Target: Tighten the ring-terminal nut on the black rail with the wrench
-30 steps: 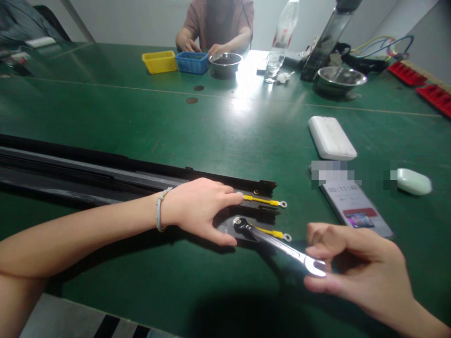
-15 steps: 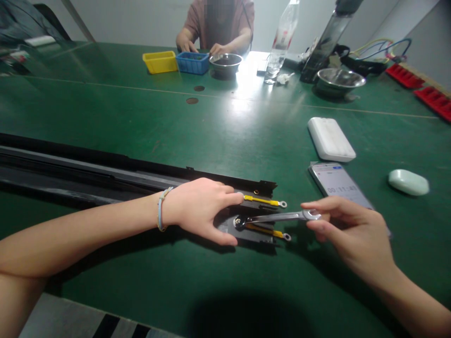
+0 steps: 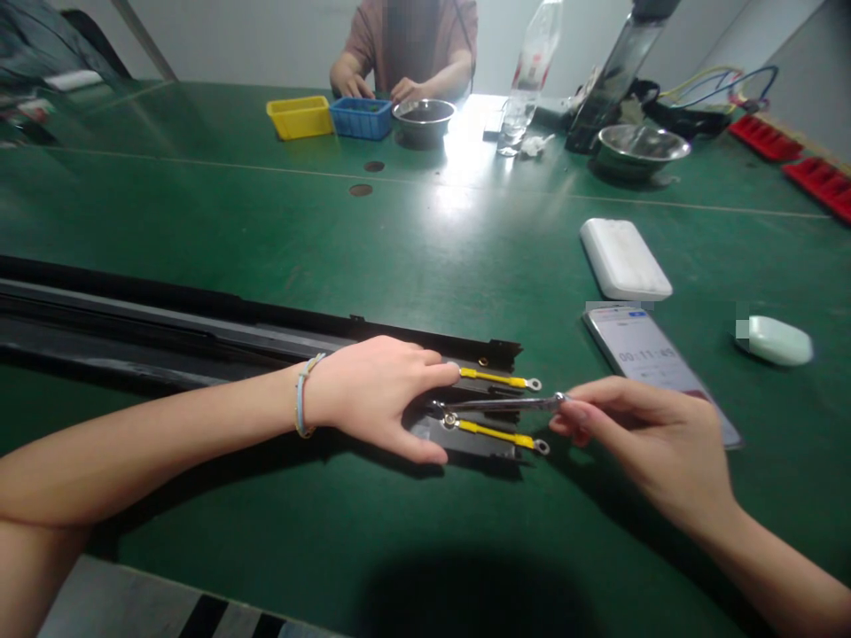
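My left hand (image 3: 378, 394) lies with fingers spread across a long black channel (image 3: 279, 323), near its right end. Between the fingers and thumb of my right hand (image 3: 651, 443) is the right end of a silver wrench (image 3: 505, 404). The wrench's other end is beside a round metal fastener (image 3: 450, 421), close to my left hand. From the fastener a lower yellow cable (image 3: 495, 432) with a ring terminal runs right. An upper yellow cable (image 3: 495, 378), also with a ring terminal, extends from beneath my left fingertips.
A phone (image 3: 655, 354), a white block (image 3: 625, 259) and a pale green case (image 3: 779, 341) lie at the right. Farther back are a yellow bin (image 3: 299, 118), a blue bin (image 3: 361, 119), metal bowls, bottles and red trays. A person sits across the table.
The wrench has come off the top of the fastener, turned in my right hand, and shifted slightly left. My right hand has moved a little left. My left hand has stayed put.
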Motion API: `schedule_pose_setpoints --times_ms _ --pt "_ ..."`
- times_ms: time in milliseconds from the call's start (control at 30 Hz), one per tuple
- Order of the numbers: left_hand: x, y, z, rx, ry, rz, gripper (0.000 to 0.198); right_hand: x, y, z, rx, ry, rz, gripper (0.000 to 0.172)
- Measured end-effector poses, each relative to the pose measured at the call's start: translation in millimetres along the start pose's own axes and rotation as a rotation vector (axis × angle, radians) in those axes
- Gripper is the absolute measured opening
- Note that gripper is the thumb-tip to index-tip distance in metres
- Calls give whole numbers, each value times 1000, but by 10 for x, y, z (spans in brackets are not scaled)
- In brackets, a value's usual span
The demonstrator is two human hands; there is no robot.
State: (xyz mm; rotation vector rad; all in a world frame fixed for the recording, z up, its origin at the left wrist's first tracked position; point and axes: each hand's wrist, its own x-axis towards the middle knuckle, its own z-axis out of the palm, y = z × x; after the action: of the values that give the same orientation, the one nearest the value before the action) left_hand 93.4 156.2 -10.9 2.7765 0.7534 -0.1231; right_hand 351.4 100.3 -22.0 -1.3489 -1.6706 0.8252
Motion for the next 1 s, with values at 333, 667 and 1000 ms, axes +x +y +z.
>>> schedule_pose_setpoints --times_ms 333,667,1000 --pt "33 11 0 82 197 96 43 -85 -50 8 -117 59 -1 11" --pt "79 40 40 57 270 107 15 -100 -21 14 -134 27 -96 5" --pt "76 26 20 191 355 155 21 -100 -224 78 110 -44 217 10"
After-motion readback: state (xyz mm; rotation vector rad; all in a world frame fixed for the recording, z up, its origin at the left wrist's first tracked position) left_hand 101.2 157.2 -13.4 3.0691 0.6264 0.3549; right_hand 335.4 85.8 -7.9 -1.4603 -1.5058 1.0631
